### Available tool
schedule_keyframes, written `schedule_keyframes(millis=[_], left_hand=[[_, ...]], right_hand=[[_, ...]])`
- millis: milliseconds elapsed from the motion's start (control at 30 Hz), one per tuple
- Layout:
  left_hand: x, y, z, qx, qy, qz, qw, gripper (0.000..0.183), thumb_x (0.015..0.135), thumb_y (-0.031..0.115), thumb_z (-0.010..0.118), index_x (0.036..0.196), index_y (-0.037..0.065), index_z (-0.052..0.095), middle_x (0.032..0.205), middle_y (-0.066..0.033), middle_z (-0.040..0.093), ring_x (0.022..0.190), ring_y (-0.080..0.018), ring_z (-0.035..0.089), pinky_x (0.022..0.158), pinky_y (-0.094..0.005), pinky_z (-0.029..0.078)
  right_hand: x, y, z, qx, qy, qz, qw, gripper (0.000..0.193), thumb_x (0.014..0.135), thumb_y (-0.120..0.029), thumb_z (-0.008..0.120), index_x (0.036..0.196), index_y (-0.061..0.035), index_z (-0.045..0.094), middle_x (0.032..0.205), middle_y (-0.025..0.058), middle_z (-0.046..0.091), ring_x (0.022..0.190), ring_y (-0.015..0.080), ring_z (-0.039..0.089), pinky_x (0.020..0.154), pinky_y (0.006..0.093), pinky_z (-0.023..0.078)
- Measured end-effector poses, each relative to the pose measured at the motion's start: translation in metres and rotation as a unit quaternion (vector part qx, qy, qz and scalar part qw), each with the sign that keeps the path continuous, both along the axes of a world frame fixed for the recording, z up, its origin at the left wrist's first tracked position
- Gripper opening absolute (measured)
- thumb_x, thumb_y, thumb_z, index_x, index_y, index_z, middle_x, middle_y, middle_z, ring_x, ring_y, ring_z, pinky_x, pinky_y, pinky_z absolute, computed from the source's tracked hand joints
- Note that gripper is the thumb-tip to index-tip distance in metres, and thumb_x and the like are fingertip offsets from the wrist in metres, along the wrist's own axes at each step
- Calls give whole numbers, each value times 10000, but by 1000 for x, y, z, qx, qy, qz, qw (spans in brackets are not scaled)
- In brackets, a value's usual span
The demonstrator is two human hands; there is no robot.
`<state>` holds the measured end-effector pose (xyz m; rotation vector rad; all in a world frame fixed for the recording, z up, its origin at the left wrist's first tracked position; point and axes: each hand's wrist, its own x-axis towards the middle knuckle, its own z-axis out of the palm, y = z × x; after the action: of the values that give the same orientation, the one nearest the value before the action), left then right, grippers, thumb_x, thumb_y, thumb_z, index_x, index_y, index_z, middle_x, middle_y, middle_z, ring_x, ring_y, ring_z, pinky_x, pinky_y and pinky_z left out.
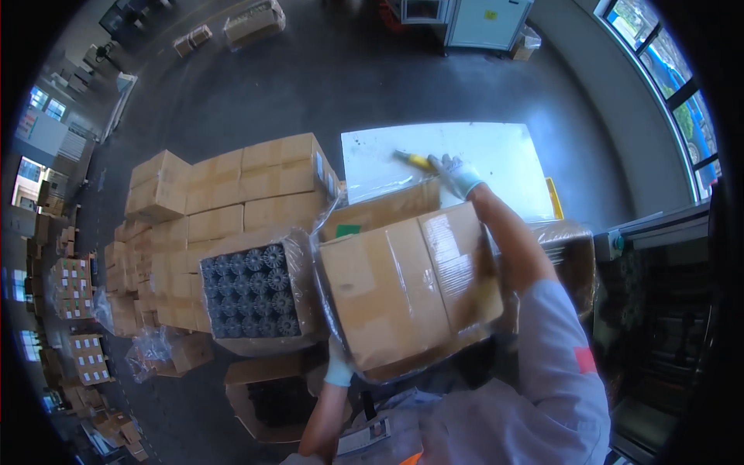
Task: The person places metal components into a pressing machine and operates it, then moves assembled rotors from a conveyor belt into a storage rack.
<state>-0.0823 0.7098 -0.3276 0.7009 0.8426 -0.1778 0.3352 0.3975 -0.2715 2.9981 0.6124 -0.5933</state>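
A large taped cardboard box [391, 291] lies tilted in front of me, with clear plastic film around its edges. My left hand [339, 366], in a white glove, is against the box's lower left corner; its fingers are mostly hidden there. Over the white tabletop [480, 143] reaches my gloved right hand [459, 175], its fingers closed on the end of a yellow-handled tool [421, 161]. The tool's dark far end points left and is too blurred to name. Behind the tilted box stands a cardboard flap [395, 208] with a green patch [348, 230].
Left of the box, an open plastic-lined carton [306, 310] holds rows of black ribbed parts [248, 287]. Stacked cartons [217, 182] stand beyond it. Another open carton [240, 372] sits low near my left forearm. Dark machinery [659, 325] is at the right.
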Motion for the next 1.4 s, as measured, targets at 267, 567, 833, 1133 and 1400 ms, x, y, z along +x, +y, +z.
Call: schedule_keyframes(millis=[267, 567, 833, 1133, 1400], left_hand=[[97, 15, 73, 546, -149, -210, 797, 506, 1021, 136, 546, 1448, -95, 405, 1434, -229, 514, 1315, -299, 514, 1130, -390, 377], [123, -25, 130, 579, -286, -192, 739, 529, 1053, 223, 493, 1489, -47, 366, 1443, -250, 460, 1329, -376, 462, 1127, -425, 346], [126, -30, 118, 600, -304, -163, 722, 505, 1063, 243, 471, 1494, -8, 389, 1411, -245, 498, 1286, -388, 498, 1104, -426, 374], [135, -28, 128, 765, -272, -142, 566, 501, 973, 231, 559, 1436, 56, 483, 1460, -232, 459, 1308, -462, 471, 1097, -505, 394], [208, -29, 177, 574, -631, -469, 229, 389, 916, 323, 627, 1217, 76, 642, 1304, -181, 584, 1322, -380, 481, 1147, -513, 350]], right_hand=[[-54, -48, 121, 407, -43, -321, 854, 543, 1011, -160, 451, 1542, -107, 352, 1020, 88, 594, 717, 108, 617, 581, 279, 538], [-247, 22, 165, 514, 15, -224, 828, 496, 969, -66, 573, 1457, -40, 485, 1212, 260, 660, 1078, 306, 690, 923, 366, 512], [-253, 50, 129, 456, -115, -171, 866, 454, 958, -124, 558, 1405, -42, 532, 1004, 285, 681, 937, 436, 666, 828, 435, 533], [-375, 22, 175, 464, 101, -249, 844, 489, 961, -158, 573, 1433, -44, 509, 777, 263, 645, 676, 331, 679, 692, 399, 533], [-410, 46, 165, 413, -34, -282, 865, 484, 958, -147, 566, 1436, -90, 522, 768, 268, 642, 701, 405, 674, 666, 433, 524]])
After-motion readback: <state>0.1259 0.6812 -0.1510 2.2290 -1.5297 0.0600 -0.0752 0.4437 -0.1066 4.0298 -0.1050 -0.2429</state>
